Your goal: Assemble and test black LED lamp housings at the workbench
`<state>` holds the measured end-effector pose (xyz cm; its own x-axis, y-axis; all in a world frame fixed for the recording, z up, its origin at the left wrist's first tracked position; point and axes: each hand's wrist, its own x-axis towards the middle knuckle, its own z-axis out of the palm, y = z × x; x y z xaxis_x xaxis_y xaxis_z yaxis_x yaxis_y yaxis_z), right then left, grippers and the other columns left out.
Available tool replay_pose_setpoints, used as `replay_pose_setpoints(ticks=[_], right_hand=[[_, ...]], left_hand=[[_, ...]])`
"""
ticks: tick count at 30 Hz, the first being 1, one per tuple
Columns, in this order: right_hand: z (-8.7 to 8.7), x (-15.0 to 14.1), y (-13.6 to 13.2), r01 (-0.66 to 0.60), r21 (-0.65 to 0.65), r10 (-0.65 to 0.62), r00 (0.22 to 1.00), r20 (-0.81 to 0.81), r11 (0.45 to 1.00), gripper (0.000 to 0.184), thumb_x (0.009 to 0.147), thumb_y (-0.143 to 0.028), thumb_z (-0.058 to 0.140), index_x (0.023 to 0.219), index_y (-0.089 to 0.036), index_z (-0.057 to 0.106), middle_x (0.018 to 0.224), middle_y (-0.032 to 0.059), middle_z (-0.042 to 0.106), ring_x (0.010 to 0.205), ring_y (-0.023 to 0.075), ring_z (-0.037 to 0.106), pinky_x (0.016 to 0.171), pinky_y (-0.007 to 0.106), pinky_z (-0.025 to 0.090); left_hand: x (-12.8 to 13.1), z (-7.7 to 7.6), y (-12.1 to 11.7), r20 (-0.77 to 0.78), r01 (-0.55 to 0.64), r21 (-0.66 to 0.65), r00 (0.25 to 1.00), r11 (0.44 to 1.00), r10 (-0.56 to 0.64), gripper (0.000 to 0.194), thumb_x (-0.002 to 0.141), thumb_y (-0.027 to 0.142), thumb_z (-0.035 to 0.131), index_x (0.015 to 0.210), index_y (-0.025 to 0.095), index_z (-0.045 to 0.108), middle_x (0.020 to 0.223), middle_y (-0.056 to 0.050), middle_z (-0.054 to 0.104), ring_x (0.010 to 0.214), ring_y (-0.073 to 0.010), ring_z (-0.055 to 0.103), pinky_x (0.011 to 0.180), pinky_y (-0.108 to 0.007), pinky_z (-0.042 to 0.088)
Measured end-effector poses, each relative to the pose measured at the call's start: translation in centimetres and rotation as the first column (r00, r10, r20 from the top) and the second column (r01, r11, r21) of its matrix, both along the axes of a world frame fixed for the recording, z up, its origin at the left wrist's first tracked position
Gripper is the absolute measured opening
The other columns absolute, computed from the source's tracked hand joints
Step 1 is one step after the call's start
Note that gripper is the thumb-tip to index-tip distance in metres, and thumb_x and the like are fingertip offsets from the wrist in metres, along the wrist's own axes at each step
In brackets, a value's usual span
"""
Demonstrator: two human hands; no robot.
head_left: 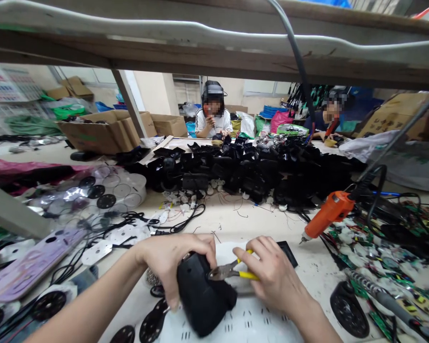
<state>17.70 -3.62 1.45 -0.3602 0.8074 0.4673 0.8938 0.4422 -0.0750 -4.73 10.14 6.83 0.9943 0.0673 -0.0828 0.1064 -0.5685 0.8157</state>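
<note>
The left forearm (93,295) and right forearm (316,314) lie nearest, reaching in from the bottom corners. The left hand (171,262) has its fingers clamped on a black housing (203,297), thumb on the left flank and the others over the far end. The right hand (275,274) has its fingers closed around the pliers (248,275).

The housing lies between the hands, its long axis running mostly away from the person, far end tipped left. The pliers come in from the right, across that axis, their nose at the housing's right edge near the left fingertips; whether they bite, I cannot tell. The left hand is nearer the housing.

Beneath is a white sheet (264,328). Beyond, on the table (232,219), sit black parts (236,166), with an orange screwdriver (327,214) and circuit boards (386,267) to the right.
</note>
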Motion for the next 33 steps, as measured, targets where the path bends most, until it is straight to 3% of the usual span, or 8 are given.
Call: replay_pose_setpoints(ticks=[2,4,6,8,20,27,30,33], right_hand=[[-0.7,0.4,-0.1,0.127,-0.091,-0.137,0.985,-0.105,0.988,0.053,0.070,-0.001,0.050,0.120,-0.020,0.055,0.093,0.0078,0.055,0.085,0.0241,0.049,0.073,0.038,0.045],[-1.6,0.5,-0.4,0.220,-0.190,-0.260,0.940,-0.219,0.957,0.052,0.073,-0.003,0.052,0.122,-0.020,0.053,0.098,0.0079,0.055,0.091,0.0249,0.051,0.079,0.042,0.048],[-2.5,0.0,-0.6,0.236,-0.269,-0.317,0.893,-0.319,0.934,0.045,0.077,-0.007,0.053,0.120,-0.022,0.052,0.100,0.0070,0.056,0.093,0.0244,0.054,0.081,0.042,0.050],[-3.0,-1.0,-0.8,0.229,-0.306,-0.341,0.856,-0.388,0.924,0.038,0.080,-0.010,0.053,0.116,-0.024,0.053,0.100,0.0065,0.057,0.094,0.0239,0.056,0.082,0.042,0.052],[-3.5,-3.3,-1.2,0.278,-0.273,-0.373,0.829,-0.416,0.921,0.028,0.083,-0.017,0.055,0.110,-0.024,0.056,0.093,0.0064,0.060,0.089,0.0254,0.062,0.077,0.041,0.055],[-4.4,-3.2,-1.5,0.263,-0.229,-0.340,0.833,-0.437,0.937,0.024,0.079,-0.012,0.050,0.099,-0.024,0.057,0.078,0.0029,0.057,0.069,0.0204,0.060,0.062,0.031,0.051],[-4.4,-2.0,-1.9,0.232,-0.191,-0.291,0.872,-0.394,0.954,0.033,0.074,-0.006,0.046,0.101,-0.022,0.056,0.080,0.0044,0.057,0.071,0.0210,0.058,0.063,0.032,0.049],[-3.9,-0.6,-2.4,0.141,-0.122,-0.171,0.943,-0.287,0.982,0.042,0.071,-0.003,0.043,0.107,-0.021,0.056,0.084,0.0061,0.058,0.075,0.0220,0.056,0.065,0.032,0.047]], left_hand=[[0.4,-1.2,-1.6,0.110,-0.316,0.146,0.947,0.937,0.302,0.058,0.050,0.039,0.086,0.102,0.025,0.064,0.098,-0.002,0.059,0.089,-0.0223,0.058,0.082,-0.034,0.049],[0.9,-2.9,-3.5,0.285,-0.666,0.282,0.745,0.690,0.603,0.049,0.064,0.023,0.076,0.110,0.023,0.059,0.104,-0.004,0.054,0.098,-0.0236,0.054,0.086,-0.038,0.047],[1.5,-4.6,-5.2,0.443,-0.826,0.369,0.559,0.426,0.701,0.050,0.068,0.013,0.067,0.117,0.020,0.054,0.108,-0.007,0.050,0.102,-0.0259,0.050,0.088,-0.041,0.046],[1.9,-5.9,-6.4,0.536,-0.859,0.435,0.489,0.271,0.688,0.053,0.070,0.013,0.064,0.122,0.018,0.051,0.110,-0.010,0.048,0.103,-0.0280,0.048,0.086,-0.044,0.047],[3.0,-7.1,-8.6,0.666,-0.783,0.622,0.522,-0.011,0.534,0.051,0.080,0.011,0.054,0.130,0.018,0.045,0.114,-0.016,0.046,0.101,-0.0312,0.047,0.080,-0.046,0.048],[3.0,-7.4,-9.0,0.686,-0.836,0.541,0.501,0.090,0.528,0.056,0.076,0.007,0.054,0.130,0.019,0.046,0.112,-0.015,0.048,0.102,-0.0307,0.048,0.081,-0.046,0.048],[2.2,-6.2,-8.5,0.569,-0.839,0.411,0.542,0.357,0.618,0.056,0.070,0.008,0.060,0.124,0.021,0.051,0.111,-0.012,0.050,0.102,-0.0282,0.050,0.084,-0.043,0.049],[0.5,-3.9,-6.5,0.241,-0.637,0.218,0.769,0.739,0.592,0.053,0.061,0.021,0.075,0.111,0.025,0.059,0.104,-0.005,0.053,0.097,-0.0234,0.054,0.081,-0.035,0.051]])
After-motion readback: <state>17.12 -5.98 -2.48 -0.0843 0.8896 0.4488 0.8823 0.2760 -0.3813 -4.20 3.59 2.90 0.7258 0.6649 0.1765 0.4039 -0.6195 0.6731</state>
